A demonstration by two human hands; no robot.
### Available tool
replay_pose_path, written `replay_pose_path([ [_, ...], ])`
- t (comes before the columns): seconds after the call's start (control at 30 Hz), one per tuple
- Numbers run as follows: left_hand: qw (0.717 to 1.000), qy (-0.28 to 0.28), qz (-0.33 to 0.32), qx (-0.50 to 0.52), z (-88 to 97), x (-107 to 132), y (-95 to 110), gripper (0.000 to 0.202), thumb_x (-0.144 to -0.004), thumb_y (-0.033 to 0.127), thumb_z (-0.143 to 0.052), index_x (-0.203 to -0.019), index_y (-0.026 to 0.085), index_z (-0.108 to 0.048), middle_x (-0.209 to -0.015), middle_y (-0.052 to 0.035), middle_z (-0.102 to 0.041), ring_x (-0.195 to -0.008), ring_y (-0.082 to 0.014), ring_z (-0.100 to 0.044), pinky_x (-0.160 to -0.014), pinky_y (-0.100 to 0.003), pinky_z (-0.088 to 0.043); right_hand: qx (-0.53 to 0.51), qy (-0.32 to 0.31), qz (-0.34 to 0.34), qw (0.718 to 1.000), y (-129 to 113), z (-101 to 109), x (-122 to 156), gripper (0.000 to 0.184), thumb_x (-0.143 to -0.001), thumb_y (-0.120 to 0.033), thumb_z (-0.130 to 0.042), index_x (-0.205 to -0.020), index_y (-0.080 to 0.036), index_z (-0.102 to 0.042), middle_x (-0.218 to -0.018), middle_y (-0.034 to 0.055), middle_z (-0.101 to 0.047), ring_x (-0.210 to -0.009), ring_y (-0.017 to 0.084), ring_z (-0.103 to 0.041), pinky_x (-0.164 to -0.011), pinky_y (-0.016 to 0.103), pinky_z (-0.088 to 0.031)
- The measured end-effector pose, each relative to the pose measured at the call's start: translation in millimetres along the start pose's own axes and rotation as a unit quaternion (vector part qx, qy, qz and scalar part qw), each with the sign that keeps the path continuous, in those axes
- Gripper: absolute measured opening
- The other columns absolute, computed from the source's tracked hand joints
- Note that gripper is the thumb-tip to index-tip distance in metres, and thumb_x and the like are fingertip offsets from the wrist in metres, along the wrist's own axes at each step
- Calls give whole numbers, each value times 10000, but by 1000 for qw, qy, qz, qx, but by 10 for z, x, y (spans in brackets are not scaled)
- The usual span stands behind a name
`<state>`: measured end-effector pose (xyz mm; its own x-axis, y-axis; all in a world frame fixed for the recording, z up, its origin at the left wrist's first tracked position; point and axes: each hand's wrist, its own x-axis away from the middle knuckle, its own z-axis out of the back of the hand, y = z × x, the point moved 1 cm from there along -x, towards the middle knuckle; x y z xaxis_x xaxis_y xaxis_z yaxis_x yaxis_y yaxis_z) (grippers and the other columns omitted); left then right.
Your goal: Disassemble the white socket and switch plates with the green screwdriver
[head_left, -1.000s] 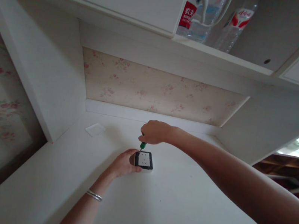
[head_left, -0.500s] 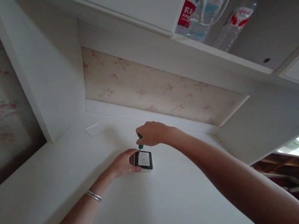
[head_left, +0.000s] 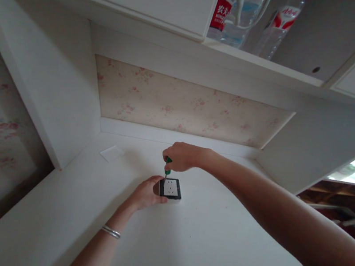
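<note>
A wall socket [head_left: 171, 188] with a white face and black surround lies face up on the white desktop. Its left side is gripped by my left hand [head_left: 147, 195], with the thumb along the near edge and fingers at the far left corner. My right hand [head_left: 181, 157] is wrapped round the green handle of a screwdriver [head_left: 168, 165], held upright. The screwdriver's tip meets the black surround at the socket's left side; the screw under it is too small to make out.
A thin white square cover plate [head_left: 111, 153] lies on the desktop [head_left: 207, 245] to the left, near the back. Side panels and a floral-papered back wall [head_left: 182, 104] enclose the desk. Overhead, a cabinet shelf [head_left: 263, 62] holds plastic bottles [head_left: 276, 29].
The right hand's grip on the screwdriver handle has shifted slightly, showing more of the green handle. The left hand and socket stay in place; the view has moved a little.
</note>
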<state>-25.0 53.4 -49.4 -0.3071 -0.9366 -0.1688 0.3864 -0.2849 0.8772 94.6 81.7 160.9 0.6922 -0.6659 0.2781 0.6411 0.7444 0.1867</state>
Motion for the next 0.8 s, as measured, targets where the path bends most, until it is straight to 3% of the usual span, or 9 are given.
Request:
replay_pose_path([
  [0.53,1000,-8,13,24,-10,1,21,693,-522,258,-813,-1161,207,-550,-1170,-66,-587,-1076,-258,-543,-964,-342,-390,3,-18,113,993,0,55,52,241,-742,-197,-638,-982,-206,-657,-907,46,-645,-815,185,-561,-629,254,-355],
  [0.7,999,-11,22,31,-20,-3,10,687,-521,255,-816,-1155,217,-554,-1172,-64,-588,-1089,-264,-536,-962,-349,-396,17,-27,145,989,-36,70,48,252,-750,-79,-574,-935,-215,-678,-871,42,-639,-769,166,-566,-587,242,-344],
  [0.8,999,-17,22,35,-18,-1,17,681,-532,266,-813,-1157,208,-551,-1171,-71,-590,-1075,-263,-545,-950,-346,-406,-3,-21,128,992,-40,55,35,294,-759,-135,-599,-1035,-227,-643,-938,62,-634,-815,190,-579,-597,246,-371],
])
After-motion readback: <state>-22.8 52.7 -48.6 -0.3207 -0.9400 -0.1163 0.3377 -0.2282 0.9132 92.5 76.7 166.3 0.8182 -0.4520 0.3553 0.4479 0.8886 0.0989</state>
